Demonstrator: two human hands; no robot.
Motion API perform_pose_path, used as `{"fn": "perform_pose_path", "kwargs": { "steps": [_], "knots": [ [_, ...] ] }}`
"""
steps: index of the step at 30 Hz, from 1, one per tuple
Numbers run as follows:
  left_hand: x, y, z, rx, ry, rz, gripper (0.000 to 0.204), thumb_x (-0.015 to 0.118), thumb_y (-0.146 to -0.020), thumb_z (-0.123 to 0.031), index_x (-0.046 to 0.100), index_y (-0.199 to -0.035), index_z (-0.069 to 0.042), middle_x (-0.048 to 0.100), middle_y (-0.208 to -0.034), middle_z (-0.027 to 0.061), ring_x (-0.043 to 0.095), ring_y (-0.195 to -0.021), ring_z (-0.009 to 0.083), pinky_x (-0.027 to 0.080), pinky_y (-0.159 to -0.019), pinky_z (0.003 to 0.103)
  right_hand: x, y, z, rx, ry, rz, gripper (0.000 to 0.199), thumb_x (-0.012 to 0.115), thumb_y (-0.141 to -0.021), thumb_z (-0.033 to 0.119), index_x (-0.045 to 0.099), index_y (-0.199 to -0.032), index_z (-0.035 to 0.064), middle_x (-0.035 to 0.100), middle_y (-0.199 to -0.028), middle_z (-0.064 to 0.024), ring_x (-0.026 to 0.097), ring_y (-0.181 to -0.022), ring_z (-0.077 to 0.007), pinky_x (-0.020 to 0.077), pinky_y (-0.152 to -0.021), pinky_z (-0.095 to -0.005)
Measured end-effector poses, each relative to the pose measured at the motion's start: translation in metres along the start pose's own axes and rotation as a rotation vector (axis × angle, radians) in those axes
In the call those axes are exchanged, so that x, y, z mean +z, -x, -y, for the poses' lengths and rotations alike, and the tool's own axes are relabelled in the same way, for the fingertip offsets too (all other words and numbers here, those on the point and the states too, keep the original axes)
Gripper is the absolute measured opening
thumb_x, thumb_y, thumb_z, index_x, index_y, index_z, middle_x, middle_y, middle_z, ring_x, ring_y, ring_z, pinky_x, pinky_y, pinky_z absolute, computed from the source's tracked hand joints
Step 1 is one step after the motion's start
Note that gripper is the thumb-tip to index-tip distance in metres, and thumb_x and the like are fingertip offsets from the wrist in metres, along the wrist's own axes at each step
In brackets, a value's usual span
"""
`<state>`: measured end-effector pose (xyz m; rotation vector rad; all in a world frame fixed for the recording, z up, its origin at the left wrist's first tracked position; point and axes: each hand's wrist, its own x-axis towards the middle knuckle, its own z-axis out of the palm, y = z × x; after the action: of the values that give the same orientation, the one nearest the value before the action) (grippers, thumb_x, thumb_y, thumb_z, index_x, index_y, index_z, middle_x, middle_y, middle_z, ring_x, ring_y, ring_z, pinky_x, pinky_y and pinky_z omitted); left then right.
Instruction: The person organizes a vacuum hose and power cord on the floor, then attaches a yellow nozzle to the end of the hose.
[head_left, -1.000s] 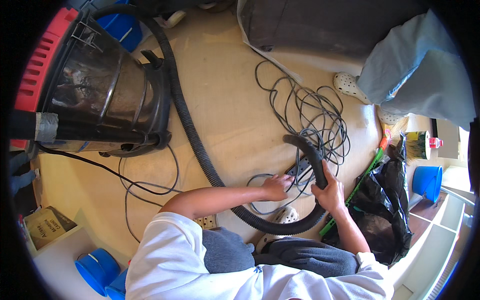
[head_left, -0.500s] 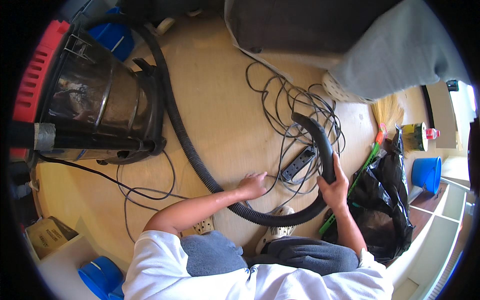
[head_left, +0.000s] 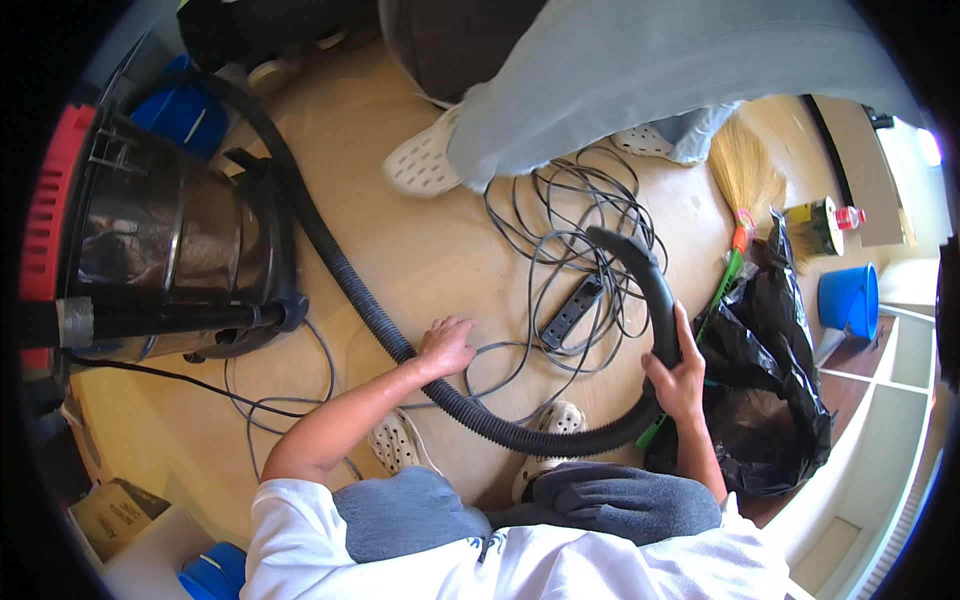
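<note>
My right hand is wrapped round the curved black tube at the end of a vacuum hose. The tube's narrow tip points up and left, over a tangle of black cable. From my grip the ribbed hose bends low past my shoes and runs up left toward the vacuum cleaner, a shiny drum with a red top. My left hand holds nothing, its fingers loosely stretched, with the wrist across the hose. Between the hands lies a black power strip on the coiled cable.
Another person's grey trouser leg and pale clog reach in from the top. At right are a straw broom, a black plastic bag, a blue bucket and shelving. A cardboard box stands lower left.
The other person's leg has swung left across the top, a clog now beside the cable. My left hand has moved left and slightly up. My right hand keeps hold of the tube.
</note>
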<state>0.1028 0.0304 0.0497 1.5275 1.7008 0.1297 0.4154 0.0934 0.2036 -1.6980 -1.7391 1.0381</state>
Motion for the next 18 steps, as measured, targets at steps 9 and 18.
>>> {"fn": "perform_pose_path", "kwargs": {
  "steps": [9,18],
  "knots": [
    [-0.023,-0.052,-0.049,0.163,-0.396,0.226,0.036,0.055,-0.073,-0.022,0.059,-0.102,-0.002,0.054,-0.11,0.0167,0.047,-0.107,0.034,0.04,-0.088,0.046,-0.02,0.043,0.004,-0.054,-0.048,-0.097,0.079,0.062,-0.06,0.002,0.033,-0.133,0.0008,0.058,-0.094,-0.0099,0.054,-0.075,-0.0129,0.0443,-0.073,-0.0241],
    [0.013,-0.104,-0.102,-0.189,-0.301,0.021,0.039,0.064,-0.068,-0.041,0.066,-0.086,-0.006,0.064,-0.089,0.0157,0.061,-0.085,0.0327,0.048,-0.073,0.042,-0.029,0.051,0.003,-0.047,0.086,0.128,0.07,0.063,-0.062,0.016,0.041,-0.128,0.0079,0.053,-0.116,-0.0195,0.054,-0.102,-0.0341,0.0427,-0.087,-0.037]
  ]
}}
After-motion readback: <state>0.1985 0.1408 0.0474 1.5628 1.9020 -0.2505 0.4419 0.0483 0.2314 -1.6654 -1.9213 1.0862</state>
